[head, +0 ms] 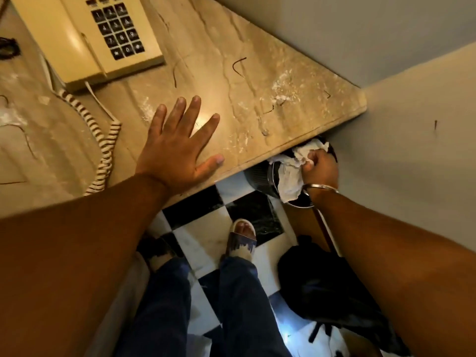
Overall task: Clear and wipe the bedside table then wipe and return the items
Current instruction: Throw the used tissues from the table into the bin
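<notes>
Left hand (177,148) flat on desk (257,81) near front edge, fingers spread wide, holding nothing. Right hand (320,167) clenched around white cloth (291,173), just past desk edge, above round bin (260,176) on checkered floor (195,210). Cream phone (85,34) on desk's far left, coiled cord (103,150) trailing toward front edge.

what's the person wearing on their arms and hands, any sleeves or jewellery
Both forearms are bare, with no sleeves in view and no gloves. The left hand shows no rings, watch or band. The right hand has a thin silver metal bangle round the wrist.
</notes>
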